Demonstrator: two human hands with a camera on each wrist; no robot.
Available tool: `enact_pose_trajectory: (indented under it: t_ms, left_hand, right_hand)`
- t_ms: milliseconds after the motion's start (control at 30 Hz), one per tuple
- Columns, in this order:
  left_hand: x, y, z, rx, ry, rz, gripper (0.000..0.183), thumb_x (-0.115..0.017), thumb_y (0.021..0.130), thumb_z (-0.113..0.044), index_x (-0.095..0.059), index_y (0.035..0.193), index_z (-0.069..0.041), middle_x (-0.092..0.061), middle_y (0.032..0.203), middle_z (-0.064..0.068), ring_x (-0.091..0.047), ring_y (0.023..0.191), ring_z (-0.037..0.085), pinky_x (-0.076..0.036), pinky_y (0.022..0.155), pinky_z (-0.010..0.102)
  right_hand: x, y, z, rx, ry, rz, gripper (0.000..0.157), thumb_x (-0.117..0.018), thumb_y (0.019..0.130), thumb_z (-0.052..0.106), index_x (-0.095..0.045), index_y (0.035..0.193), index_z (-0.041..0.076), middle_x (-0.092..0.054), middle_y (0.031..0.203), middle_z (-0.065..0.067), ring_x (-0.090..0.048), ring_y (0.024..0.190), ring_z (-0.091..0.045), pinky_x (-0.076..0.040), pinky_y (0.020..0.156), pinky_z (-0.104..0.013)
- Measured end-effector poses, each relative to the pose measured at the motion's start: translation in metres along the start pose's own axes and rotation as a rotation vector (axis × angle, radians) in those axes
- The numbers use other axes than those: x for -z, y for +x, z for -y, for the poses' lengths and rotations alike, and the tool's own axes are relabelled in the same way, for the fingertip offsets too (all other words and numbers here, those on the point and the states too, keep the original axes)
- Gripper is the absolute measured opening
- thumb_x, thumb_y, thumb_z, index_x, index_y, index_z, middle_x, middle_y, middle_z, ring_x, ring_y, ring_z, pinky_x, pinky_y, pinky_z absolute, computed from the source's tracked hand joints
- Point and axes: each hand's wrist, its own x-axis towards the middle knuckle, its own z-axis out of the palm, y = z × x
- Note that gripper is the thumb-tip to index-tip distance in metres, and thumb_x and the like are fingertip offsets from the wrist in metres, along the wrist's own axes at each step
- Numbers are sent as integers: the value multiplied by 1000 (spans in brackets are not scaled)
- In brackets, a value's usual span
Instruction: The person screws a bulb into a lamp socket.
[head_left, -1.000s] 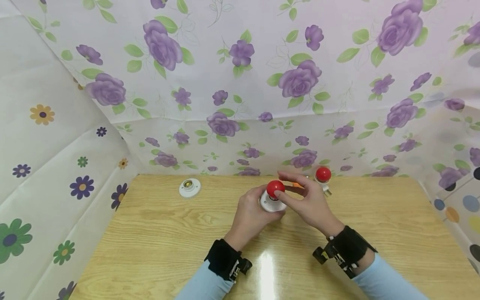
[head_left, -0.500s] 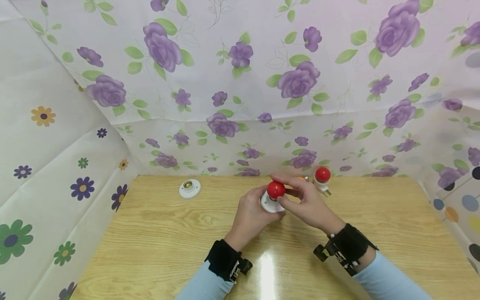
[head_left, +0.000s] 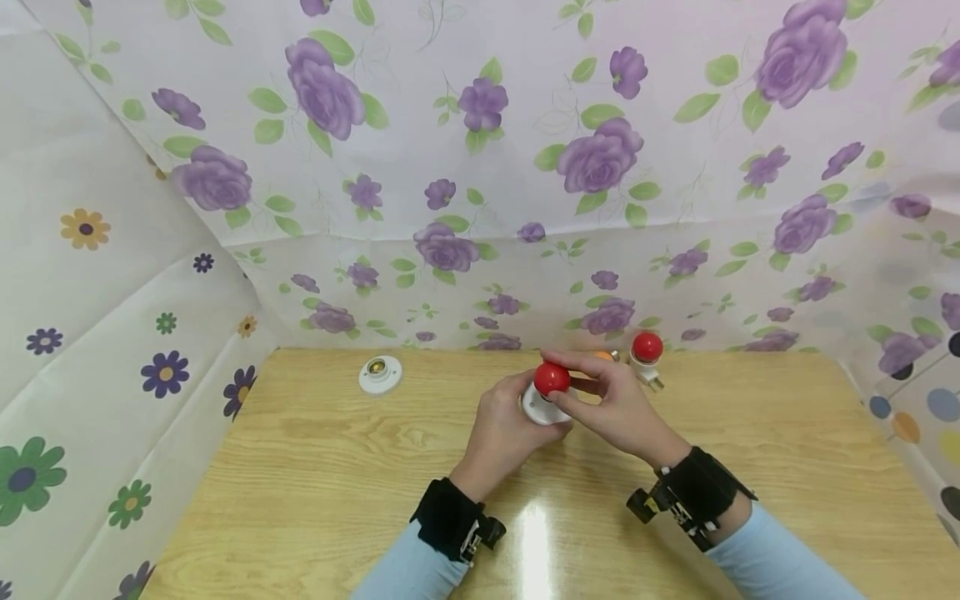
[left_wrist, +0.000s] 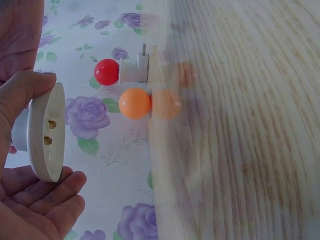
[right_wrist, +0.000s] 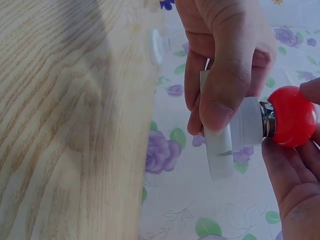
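My left hand [head_left: 504, 423] grips a round white lamp holder [head_left: 537, 408] by its rim, above the table. In the left wrist view the holder's hollow underside shows two brass screws. A red bulb [head_left: 552, 378] sits at the mouth of the holder, with part of its metal screw base showing in the right wrist view. My right hand [head_left: 617, 408] pinches the red bulb between thumb and fingers. In the right wrist view the left thumb presses on the holder's base plate [right_wrist: 220, 155].
Another white lamp holder [head_left: 380, 375] lies at the back left of the wooden table [head_left: 315, 483]. At the back right stand a second red bulb [head_left: 647, 347] in a white plug socket [head_left: 647, 372] and an orange bulb [left_wrist: 135, 103]. Flowered cloth [head_left: 450, 167] hangs behind.
The right hand's fingers and thumb have shifted around the red bulb, first reaching past it, now closed on it. The left hand and lamp holder have stayed nearly still.
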Motion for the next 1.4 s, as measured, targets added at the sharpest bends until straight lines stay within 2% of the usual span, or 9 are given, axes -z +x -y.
enact_pose_trajectory:
  t_ms: [200, 633, 1033, 1200, 1400]
  left_hand:
    - [0, 0, -1, 2, -12, 2, 62, -79, 67, -45, -56, 122, -27, -57, 109, -15, -53, 96, 3, -45, 78, 24]
    - [-2, 1, -1, 10, 7, -2, 61, -78, 68, -47, -57, 121, -28, -57, 108, -15, -53, 94, 3, -46, 75, 24]
    - [-2, 1, -4, 29, 39, -7, 58, -77, 68, -49, -58, 119, -29, -58, 104, -16, -54, 92, 2, -46, 73, 24]
    - [-1, 1, -2, 27, 35, -17, 59, -77, 67, -50, -58, 119, -28, -57, 105, -17, -54, 94, 1, -46, 76, 24]
    - [2, 3, 0, 13, 27, -27, 55, -78, 67, -47, -59, 116, -30, -58, 102, -18, -54, 92, 0, -46, 76, 26]
  right_hand:
    - [1, -1, -15, 7, 13, -27, 44, -70, 83, 14, -59, 125, 21, -54, 127, 1, -48, 116, -19, -45, 86, -38]
    - [-2, -2, -15, 11, 17, -129, 43, -75, 77, 15, -64, 118, 19, -59, 119, 0, -53, 109, -20, -48, 82, -39]
    - [-11, -2, -10, 5, -43, -287, 47, -82, 69, 17, -65, 112, 11, -62, 112, -2, -58, 101, -17, -50, 77, -37]
    - [-11, -2, 9, 2, -60, -266, 51, -80, 71, 15, -61, 118, 9, -59, 116, -1, -55, 106, -21, -48, 81, -44]
    - [-1, 0, 23, 10, -30, -153, 50, -70, 82, 10, -52, 129, 5, -51, 130, -4, -46, 118, -29, -41, 89, -50]
